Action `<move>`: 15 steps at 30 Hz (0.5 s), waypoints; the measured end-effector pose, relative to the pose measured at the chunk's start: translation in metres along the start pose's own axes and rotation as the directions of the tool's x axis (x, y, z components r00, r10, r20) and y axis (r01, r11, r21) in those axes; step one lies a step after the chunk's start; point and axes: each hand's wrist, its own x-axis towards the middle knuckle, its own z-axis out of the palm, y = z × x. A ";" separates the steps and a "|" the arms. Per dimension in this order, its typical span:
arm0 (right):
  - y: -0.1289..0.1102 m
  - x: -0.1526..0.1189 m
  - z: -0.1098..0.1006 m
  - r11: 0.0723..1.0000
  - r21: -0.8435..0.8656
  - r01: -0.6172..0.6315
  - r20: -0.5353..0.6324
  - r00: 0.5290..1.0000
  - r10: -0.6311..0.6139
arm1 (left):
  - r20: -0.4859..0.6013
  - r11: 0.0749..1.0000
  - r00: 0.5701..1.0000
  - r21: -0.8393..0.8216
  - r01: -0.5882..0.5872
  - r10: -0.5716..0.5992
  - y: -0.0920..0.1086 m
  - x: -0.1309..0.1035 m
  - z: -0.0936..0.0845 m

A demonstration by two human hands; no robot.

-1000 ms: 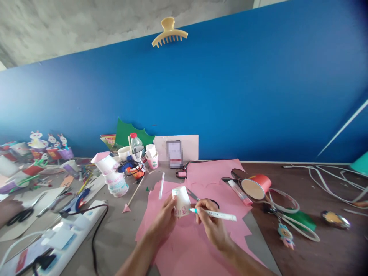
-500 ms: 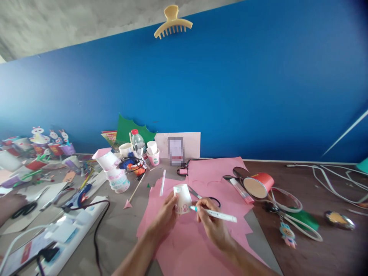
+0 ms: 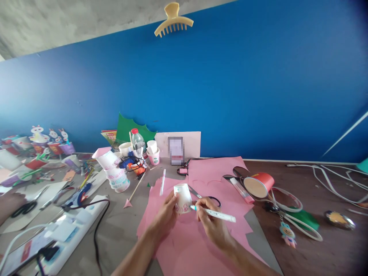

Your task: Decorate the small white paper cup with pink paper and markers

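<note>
My left hand is closed around the left side of a white paper cup, tilted above pink paper. Reddish-pink marks run along the cup's lower part, and a small green mark sits near its top. In my right hand is a white marker with a teal tip end, pointing left at the cup's lower right edge. Whether the tip touches the cup I cannot tell. Scissors lie on the pink paper behind my right hand, partly hidden by it.
Left stand a stack of decorated paper cups and a power strip with a dark cable. A red paper cup lies on its side at right, near white cords. Another person's hand is at far left beside black-handled scissors.
The marker has shifted very slightly left in my right hand. My left hand keeps its hold on the cup, which stays nearly in place.
</note>
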 end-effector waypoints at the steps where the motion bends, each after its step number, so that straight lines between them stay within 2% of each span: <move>1: 0.000 0.000 0.000 1.000 -0.012 0.009 -0.001 1.000 -0.009 | 0.001 1.000 1.000 -0.004 -0.004 0.004 -0.001 0.000 -0.001; 7: -0.001 0.001 -0.002 0.993 -0.102 0.067 0.007 0.998 -0.066 | -0.023 1.000 1.000 -0.014 -0.017 0.016 -0.002 0.000 -0.001; 10: -0.002 0.001 -0.001 0.989 -0.111 0.097 0.019 0.995 -0.095 | 0.001 0.999 1.000 -0.033 -0.019 0.019 0.000 0.000 0.002; 15: 0.001 0.001 0.000 0.999 -0.036 0.038 0.032 0.999 -0.037 | 0.010 0.998 1.000 -0.054 -0.012 0.013 -0.001 0.001 0.000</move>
